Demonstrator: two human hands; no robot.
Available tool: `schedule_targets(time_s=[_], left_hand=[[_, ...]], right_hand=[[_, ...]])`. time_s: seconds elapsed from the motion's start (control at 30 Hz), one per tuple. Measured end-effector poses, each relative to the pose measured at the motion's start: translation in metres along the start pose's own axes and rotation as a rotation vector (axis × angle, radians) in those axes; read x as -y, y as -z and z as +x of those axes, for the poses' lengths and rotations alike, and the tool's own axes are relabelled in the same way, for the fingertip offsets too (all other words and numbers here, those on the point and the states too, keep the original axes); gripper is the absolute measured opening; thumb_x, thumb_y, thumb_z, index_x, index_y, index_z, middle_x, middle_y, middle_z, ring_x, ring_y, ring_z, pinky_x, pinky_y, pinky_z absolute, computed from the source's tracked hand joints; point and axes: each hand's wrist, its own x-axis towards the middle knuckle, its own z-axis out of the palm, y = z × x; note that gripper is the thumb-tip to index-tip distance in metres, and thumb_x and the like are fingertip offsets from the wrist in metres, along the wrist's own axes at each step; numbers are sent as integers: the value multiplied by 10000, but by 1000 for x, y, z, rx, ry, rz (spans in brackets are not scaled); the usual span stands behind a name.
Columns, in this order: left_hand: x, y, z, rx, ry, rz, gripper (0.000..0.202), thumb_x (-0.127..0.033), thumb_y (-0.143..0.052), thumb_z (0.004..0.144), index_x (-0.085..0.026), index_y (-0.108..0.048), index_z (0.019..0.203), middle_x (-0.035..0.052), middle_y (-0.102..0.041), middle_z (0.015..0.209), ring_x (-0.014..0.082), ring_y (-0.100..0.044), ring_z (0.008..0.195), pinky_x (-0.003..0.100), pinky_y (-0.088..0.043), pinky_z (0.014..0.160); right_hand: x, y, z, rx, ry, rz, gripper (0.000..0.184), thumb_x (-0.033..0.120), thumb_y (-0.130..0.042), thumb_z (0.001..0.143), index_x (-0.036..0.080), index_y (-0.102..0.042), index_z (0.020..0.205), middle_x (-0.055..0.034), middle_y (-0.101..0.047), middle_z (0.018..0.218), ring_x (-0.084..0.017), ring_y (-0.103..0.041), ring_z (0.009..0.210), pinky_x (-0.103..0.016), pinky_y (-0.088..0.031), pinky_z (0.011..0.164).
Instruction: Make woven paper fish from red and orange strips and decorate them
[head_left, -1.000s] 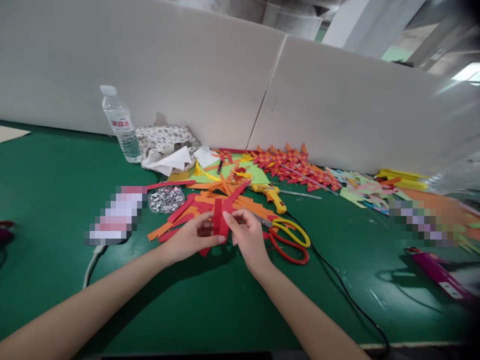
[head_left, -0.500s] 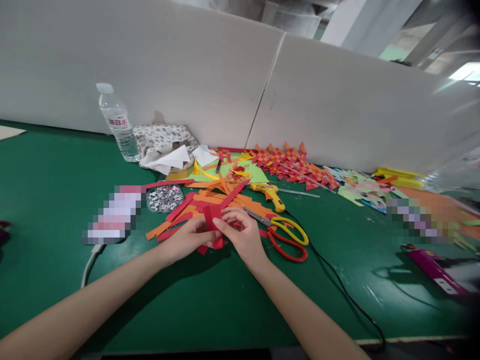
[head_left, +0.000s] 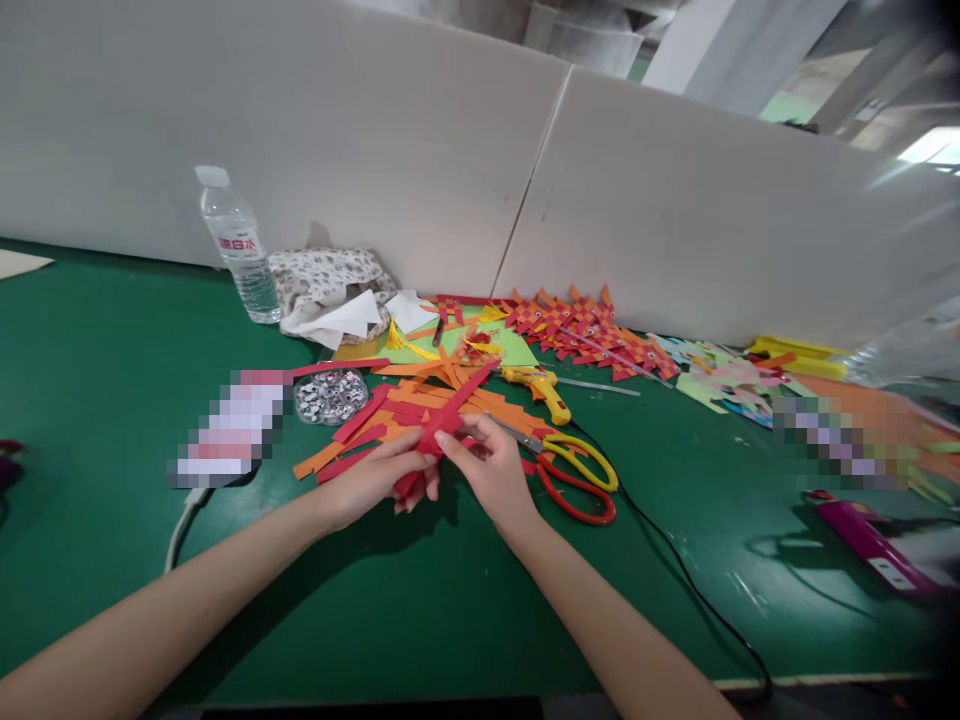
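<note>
Pinching a red paper piece (head_left: 450, 410) between thumb and fingers, the left hand (head_left: 379, 475) hovers over the green table (head_left: 360, 620), left of the scissors (head_left: 535, 444). The right hand (head_left: 487, 465), nearer to the scissors, grips the same piece, thumb on top and the other fingers bent; how tightly those curl behind the paper is hidden. The red piece slants between both hands, left of the scissors. Those lie just beside the right hand, one handle yellow and one red. Left of their blades, orange and red strips (head_left: 409, 395) spread in a loose pile; farther left of the scissors is a clear tub of googly eyes (head_left: 330, 396). Just behind the scissors lies a yellow glue gun (head_left: 534, 385). Well behind them rests a heap of red-and-orange checkered pieces (head_left: 592, 335); far behind and left, a patterned pouch (head_left: 330, 275) lies beside a water bottle (head_left: 238, 245).
</note>
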Motion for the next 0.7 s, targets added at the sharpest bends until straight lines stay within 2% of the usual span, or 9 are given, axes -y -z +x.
schedule_targets(time_s=[0.17,0.3,0.47,0.6,0.7], left_hand=[[-1,-1,-1,53,21,3,130,-279,-464,849,-166,-479,786,-7,-615,680,60,-475,452,181,-313,410],[0,-2,0,68,34,-26,167,-325,-503,847,-161,-513,820,19,-646,743,77,-536,491,186,-365,429],[-2,-2,2,-59,43,-138,279,-389,-594,807,-172,-526,967,55,-679,844,131,-625,601,240,-478,528],[-3,1,4,-149,17,-186,289,-377,-654,762,-181,-540,942,53,-699,847,154,-656,648,270,-505,589],[-2,3,5,-167,3,-150,288,-361,-699,730,-176,-555,898,54,-706,899,156,-674,727,257,-501,637]], right_hand=[[1,2,-1,-15,-11,25,270,344,-697,689,194,-605,893,-45,-693,823,-191,-644,776,-293,-461,652],[2,2,-1,-56,7,20,351,319,-728,652,208,-568,944,-15,-670,799,-152,-626,703,-264,-452,604],[-1,2,1,-160,14,164,384,282,-720,668,223,-504,980,12,-655,773,-145,-624,680,-277,-489,626],[-3,4,4,-200,26,243,409,270,-720,677,229,-482,1006,7,-654,805,-154,-630,723,-289,-508,655],[-4,5,5,-211,17,270,402,274,-723,681,231,-489,1005,6,-646,825,-144,-617,726,-275,-504,646]])
